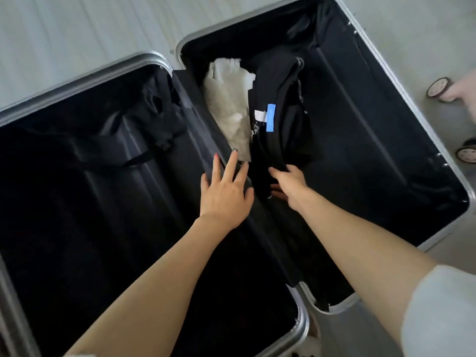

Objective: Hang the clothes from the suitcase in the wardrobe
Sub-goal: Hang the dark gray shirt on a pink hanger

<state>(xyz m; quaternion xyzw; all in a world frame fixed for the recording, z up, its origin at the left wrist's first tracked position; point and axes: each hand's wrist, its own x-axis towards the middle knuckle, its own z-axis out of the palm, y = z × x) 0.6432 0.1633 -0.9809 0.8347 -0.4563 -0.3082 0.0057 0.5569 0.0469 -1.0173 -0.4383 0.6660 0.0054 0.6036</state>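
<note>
A large silver-framed hard-shell suitcase with black lining (164,60) lies fully open on a pale floor, filling most of the frame. Its left half holds only loose black straps (159,117). In the right half, near the upper centre, sit two garments side by side and touching: a crumpled white cloth garment (226,99) on the left and a bundled black garment with a blue and a white tape label (280,119) on the right.

Two bare arms reach in from the bottom of the frame. The left hand (224,194) is spread, its fingers straight, resting over the central hinge ridge just below the white garment and holding nothing. The right hand (288,184), just right of centre, has its fingers curled over the lower edge of the black bundle, gripping the fabric.

This looks like the first step: picking a garment out of the case. No wardrobe or hanger is visible. The next move likely calls for lifting the black bundle clear of the white one and shaking it open before carrying it away.
</note>
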